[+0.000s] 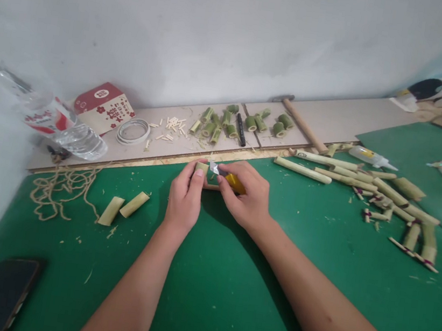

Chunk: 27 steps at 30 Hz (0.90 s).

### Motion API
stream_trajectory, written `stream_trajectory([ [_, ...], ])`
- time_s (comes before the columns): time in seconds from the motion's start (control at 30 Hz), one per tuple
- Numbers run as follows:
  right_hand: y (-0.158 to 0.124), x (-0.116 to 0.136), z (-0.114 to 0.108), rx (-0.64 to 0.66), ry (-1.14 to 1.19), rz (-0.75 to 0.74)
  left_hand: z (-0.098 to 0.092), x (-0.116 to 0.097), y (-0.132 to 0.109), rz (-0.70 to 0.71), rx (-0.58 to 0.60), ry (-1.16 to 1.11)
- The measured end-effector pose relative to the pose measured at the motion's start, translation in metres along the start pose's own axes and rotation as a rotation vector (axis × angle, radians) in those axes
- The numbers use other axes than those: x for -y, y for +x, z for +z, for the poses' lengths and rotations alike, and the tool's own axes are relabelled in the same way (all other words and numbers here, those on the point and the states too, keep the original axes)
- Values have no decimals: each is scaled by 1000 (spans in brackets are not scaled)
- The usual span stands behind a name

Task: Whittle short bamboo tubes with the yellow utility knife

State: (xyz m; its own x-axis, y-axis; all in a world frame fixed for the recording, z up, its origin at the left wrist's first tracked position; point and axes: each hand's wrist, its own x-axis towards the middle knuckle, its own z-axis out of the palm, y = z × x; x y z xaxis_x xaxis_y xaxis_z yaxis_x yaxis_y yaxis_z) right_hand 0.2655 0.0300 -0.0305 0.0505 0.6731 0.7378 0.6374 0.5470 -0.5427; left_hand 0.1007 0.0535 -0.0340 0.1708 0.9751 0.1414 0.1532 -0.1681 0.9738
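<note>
Near the middle of the green table, my left hand is closed around a short piece of bamboo, its thumb lying along the near side. My right hand grips a yellow utility knife with its blade out. The blade points left, close to the bamboo piece; whether they touch I cannot tell. A thin stick shows under the hands, partly hidden. To the left, two split bamboo pieces lie on the table among small shavings.
Along the back ledge are a water bottle, a tape roll, small wooden pegs, green bamboo sections, a black marker and a hammer. Bamboo sticks and a glue bottle lie right; twine and a phone left.
</note>
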Motion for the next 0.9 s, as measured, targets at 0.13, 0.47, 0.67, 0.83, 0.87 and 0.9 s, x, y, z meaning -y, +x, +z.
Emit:
stream_trajectory([
  [0.13, 0, 0, 0, -6, -5, 2, 3, 3, -1, -14, -46, -77],
  [0.47, -1, 0, 0, 15, -23, 8, 8, 4, -1, -11, -85, -179],
  [0.67, -2, 1, 0, 48, 0, 0, 5, 6, -1, 1, -80, -166],
  [0.83, -2, 0, 0, 64, 9, 23, 5, 2, -2, -25, -78, -167],
  [0.87, -2, 0, 0, 62, 14, 16, 5, 1, -2, -29, -77, -172],
  [0.9, -2, 0, 0, 60, 17, 8, 5, 0, -2, -30, -77, -182],
])
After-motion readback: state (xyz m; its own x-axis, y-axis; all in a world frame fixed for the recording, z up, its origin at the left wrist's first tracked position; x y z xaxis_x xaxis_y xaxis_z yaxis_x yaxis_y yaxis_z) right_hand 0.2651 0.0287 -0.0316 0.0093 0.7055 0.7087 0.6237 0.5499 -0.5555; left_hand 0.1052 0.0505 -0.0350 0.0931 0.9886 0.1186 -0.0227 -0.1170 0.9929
